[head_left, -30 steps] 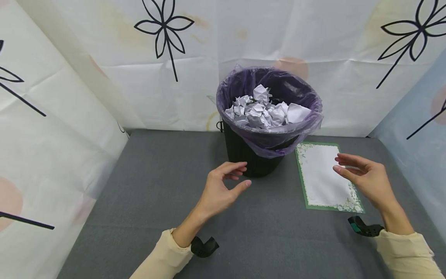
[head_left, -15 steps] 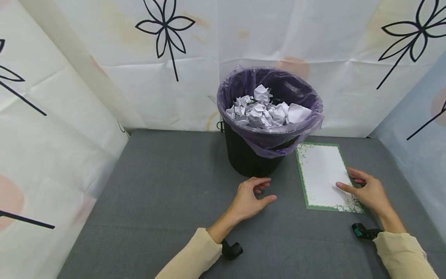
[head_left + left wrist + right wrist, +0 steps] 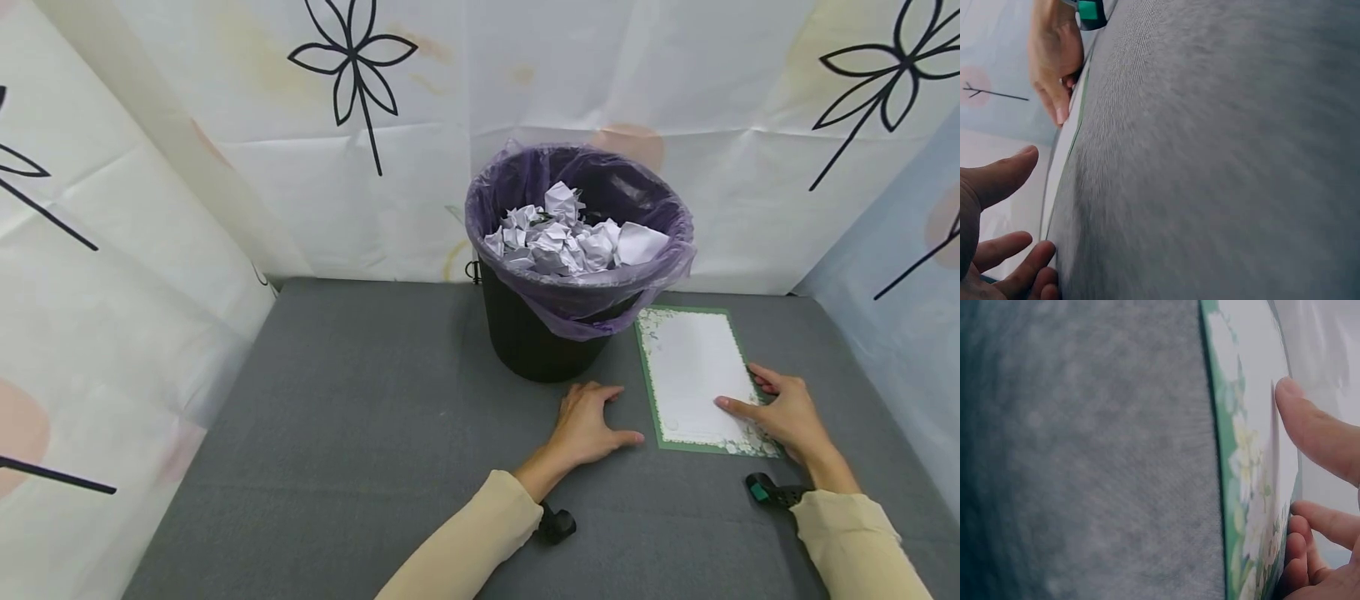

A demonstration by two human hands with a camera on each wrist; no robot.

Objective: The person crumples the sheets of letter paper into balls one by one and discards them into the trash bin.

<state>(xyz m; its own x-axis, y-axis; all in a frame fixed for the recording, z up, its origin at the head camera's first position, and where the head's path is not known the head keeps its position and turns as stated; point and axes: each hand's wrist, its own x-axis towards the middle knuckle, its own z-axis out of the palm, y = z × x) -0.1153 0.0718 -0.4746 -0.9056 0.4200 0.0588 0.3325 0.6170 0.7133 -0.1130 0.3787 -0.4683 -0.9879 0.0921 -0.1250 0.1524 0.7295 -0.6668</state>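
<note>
A white sheet with a green floral border (image 3: pixel 693 375) lies flat on the grey table, right of the bin. On its right edge is the right hand (image 3: pixel 793 417), thumb on the paper's face and fingers along the edge; the right wrist view shows that thumb (image 3: pixel 1310 425) on the sheet (image 3: pixel 1257 425). Just left of the sheet, the left hand (image 3: pixel 585 427) holds nothing, its thumb and fingers spread apart low over the table. In the left wrist view the left fingers (image 3: pixel 1025 269) are close to the sheet's far end (image 3: pixel 1054 181); whether they touch it, I cannot tell.
A black bin (image 3: pixel 536 333) with a purple liner (image 3: pixel 592 292) stands at the back centre, filled with crumpled white paper (image 3: pixel 558 242). Flower-patterned cloth (image 3: pixel 360 200) hangs behind and at both sides of the grey table (image 3: pixel 360 400).
The left hand has moved right and lower, from in front of the bin towards the sheet. The right hand has come down from above the sheet onto its right edge. The sheet has not visibly moved.
</note>
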